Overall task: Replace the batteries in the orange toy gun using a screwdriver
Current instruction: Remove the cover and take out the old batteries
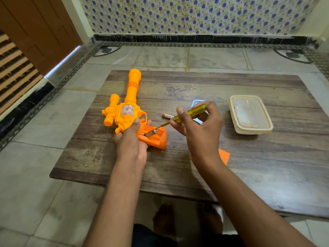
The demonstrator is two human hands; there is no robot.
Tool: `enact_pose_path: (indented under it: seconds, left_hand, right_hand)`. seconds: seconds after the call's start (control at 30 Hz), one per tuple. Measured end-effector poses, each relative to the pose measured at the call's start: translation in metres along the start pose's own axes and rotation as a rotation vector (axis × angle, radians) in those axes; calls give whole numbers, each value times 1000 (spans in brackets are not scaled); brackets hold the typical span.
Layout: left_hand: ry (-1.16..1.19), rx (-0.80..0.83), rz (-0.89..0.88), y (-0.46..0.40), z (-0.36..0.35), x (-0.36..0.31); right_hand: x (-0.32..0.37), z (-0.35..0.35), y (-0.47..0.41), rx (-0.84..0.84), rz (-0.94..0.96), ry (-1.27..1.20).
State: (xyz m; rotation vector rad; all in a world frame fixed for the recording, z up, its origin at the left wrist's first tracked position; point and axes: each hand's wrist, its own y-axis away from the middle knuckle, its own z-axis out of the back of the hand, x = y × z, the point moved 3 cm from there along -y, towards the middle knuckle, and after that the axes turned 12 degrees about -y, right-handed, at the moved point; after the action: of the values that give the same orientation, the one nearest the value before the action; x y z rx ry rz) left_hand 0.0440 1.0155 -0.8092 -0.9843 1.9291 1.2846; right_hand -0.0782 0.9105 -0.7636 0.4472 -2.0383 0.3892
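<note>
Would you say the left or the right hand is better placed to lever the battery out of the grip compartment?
Right. The right hand already grips the screwdriver, its tip at the battery in the open compartment. The left hand is occupied holding the toy gun steady.

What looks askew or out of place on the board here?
One battery sits tilted in the open compartment of the toy gun, not seated flat, with the screwdriver tip at its end. Another battery lies loose on the board.

Both forearms are bare with no sleeves, the feet are bare, and dark shorts [151, 236] show.
</note>
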Motion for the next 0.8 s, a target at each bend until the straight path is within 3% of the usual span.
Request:
enact_pose_path:
  seconds: [0.13, 0.33, 0.63, 0.8]
  left_hand:
    - [9, 5, 10, -2, 0, 1]
    - [20, 8, -2, -2, 0, 0]
    - [21, 28, -23, -3, 2, 0]
    - [36, 37, -15, -4, 2, 1]
  right_hand:
    - [4, -4, 1, 63, 112, 107]
    - [5, -9, 0, 294, 296, 210]
    - [-11, -15, 2, 703, 426, 897]
    - [-17, -15, 2, 684, 416, 999]
